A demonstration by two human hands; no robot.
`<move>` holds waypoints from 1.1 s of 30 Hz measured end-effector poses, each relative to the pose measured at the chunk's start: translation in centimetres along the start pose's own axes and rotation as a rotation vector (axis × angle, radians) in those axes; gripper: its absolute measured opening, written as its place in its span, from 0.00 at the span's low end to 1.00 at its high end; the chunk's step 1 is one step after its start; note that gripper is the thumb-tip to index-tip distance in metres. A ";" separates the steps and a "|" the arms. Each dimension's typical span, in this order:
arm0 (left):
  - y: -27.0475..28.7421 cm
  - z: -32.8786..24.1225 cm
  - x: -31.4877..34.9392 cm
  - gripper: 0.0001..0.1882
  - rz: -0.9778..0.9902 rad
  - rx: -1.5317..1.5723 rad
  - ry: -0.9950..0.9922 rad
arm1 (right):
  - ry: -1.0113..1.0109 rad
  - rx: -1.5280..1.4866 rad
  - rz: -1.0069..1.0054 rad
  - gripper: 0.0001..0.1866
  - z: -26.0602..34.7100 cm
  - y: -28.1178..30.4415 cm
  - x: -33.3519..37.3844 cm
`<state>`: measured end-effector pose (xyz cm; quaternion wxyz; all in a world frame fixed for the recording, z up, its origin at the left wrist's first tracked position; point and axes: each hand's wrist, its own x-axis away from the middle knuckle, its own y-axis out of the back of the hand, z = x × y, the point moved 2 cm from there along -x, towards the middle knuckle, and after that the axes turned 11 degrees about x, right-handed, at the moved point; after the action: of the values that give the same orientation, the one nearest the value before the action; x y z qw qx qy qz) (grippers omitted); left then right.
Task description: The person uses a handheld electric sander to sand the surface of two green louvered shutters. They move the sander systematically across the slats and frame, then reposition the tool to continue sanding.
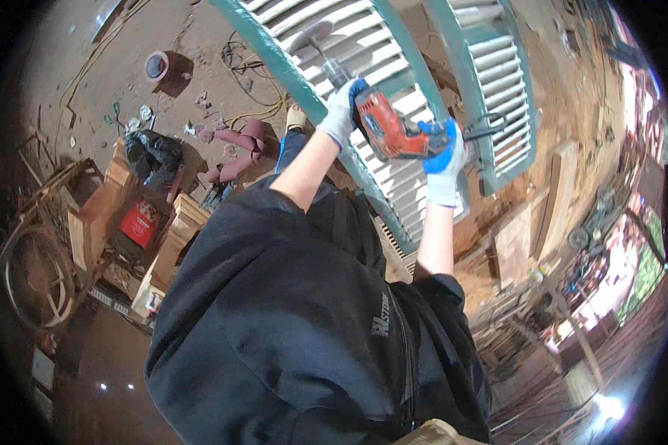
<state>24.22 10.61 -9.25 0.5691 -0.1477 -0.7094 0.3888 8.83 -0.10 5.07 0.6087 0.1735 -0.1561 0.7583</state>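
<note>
Gripping the drill (390, 126) near its chuck (337, 73), the left hand's (341, 113) fingers risk snagging if they slip forward; the right hand (444, 159) clasps the rear handle; held over the shutter (295, 85), the disc (312, 35) could catch a slat and kick.

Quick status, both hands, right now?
Left hand: closed, holding the front of the red power drill.
Right hand: closed, holding the rear of the same drill.

Wkshp, pwr tool (390, 127), shutters (499, 78), lumber (555, 189)
</note>
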 end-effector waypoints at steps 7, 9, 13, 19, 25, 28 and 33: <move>-5.8 1.9 -4.5 0.09 0.091 -0.127 0.204 | 0.055 -0.096 0.049 0.08 3.0 1.3 -3.0; -6.9 2.6 -4.1 0.10 0.099 -0.119 0.180 | 0.011 -0.031 0.021 0.07 3.9 1.5 -3.4; -5.1 2.1 -1.3 0.10 0.022 -0.075 0.071 | 0.082 0.023 0.053 0.08 3.7 1.4 -2.7; -0.4 -0.3 2.5 0.13 -0.175 -0.112 0.081 | 0.006 0.100 0.083 0.10 0.3 0.8 0.2; -1.0 6.9 7.4 0.09 -0.078 -0.055 0.095 | 0.053 -0.110 0.012 0.05 1.3 9.6 4.9; -1.2 13.6 9.4 0.09 -0.030 0.013 0.241 | 0.048 -0.040 -0.045 0.08 2.0 16.1 5.8; 0.1 19.2 7.9 0.10 0.019 -0.157 0.199 | 0.101 -0.006 -0.124 0.08 1.1 20.6 5.8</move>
<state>4.06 8.44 -4.86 0.6197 -0.2365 -0.6759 0.3211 -12.34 0.11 8.13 0.6623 0.1426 -0.1166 0.7263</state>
